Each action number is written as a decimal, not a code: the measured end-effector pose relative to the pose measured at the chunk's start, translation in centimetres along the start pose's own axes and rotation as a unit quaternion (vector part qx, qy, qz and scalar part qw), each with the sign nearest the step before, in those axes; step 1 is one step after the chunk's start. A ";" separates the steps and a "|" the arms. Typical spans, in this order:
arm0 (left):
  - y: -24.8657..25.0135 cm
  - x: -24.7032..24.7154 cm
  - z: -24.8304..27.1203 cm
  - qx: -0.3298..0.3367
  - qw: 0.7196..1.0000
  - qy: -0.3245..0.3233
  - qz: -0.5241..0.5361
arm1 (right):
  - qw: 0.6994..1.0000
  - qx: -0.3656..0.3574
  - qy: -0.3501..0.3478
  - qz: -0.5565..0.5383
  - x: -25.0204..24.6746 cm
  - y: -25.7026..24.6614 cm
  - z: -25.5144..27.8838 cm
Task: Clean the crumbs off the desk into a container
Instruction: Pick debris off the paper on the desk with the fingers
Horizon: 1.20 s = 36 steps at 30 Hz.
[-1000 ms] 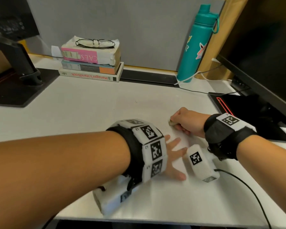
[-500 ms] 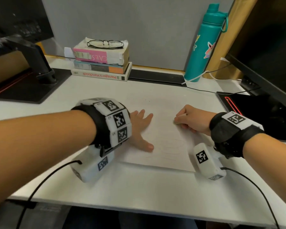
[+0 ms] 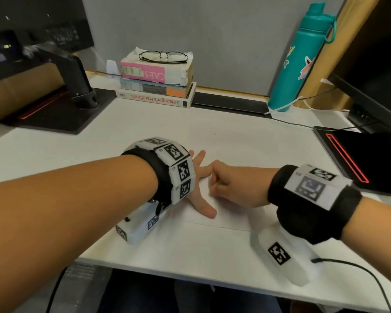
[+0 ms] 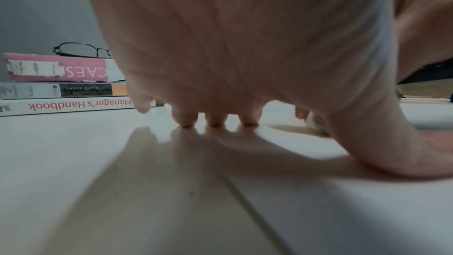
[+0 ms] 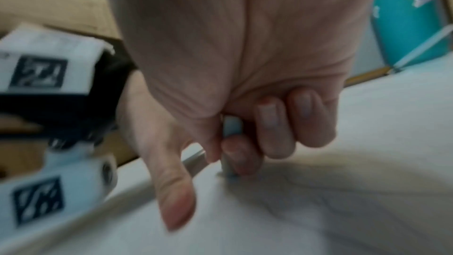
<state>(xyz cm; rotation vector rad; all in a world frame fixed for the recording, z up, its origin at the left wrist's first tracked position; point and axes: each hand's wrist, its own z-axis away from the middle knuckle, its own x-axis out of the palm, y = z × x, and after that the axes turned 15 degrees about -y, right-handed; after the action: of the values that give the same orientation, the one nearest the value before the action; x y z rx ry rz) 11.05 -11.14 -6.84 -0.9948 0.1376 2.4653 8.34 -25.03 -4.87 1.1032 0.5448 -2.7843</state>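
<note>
Two hands are meeting over a white sheet of paper (image 3: 226, 213) that is lying flat on the white desk (image 3: 190, 251), and we are looking down on them from the head view. Our left hand (image 3: 199, 188) is pressing on the paper with its fingers straight and spread; from the left wrist view we are seeing three fingertips (image 4: 215, 121) touching the surface while the palm is arching above it. Our right hand (image 3: 233, 188) is sitting just beside it, knuckles touching the left index finger, with its fingers curled. From the right wrist view, which is blurred, we are seeing those fingers pinching a small pale block (image 5: 231, 129) whose lower end is touching the paper; we cannot tell what the block is. Faint marks are showing on the paper near it, too smeared to read as crumbs, and we are not making out any crumbs or any container in these views.

Behind the hands, three stacked books (image 3: 156, 86) are carrying a pair of glasses (image 3: 163, 56). Further right, a teal bottle (image 3: 300, 59) is standing upright against the grey partition. Black monitor bases are resting on the desk at both sides.
</note>
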 end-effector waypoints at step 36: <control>0.4 -0.4 -0.2 -0.018 1.000 -0.014 0.001 | 0.994 0.063 0.020 0.085 -1.5 0.5 0.8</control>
<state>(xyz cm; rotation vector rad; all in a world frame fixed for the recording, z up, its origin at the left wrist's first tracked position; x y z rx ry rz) 11.28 -11.75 -6.74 -0.9756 0.0861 2.4895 9.04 -25.83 -3.48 1.1711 0.2662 -2.6862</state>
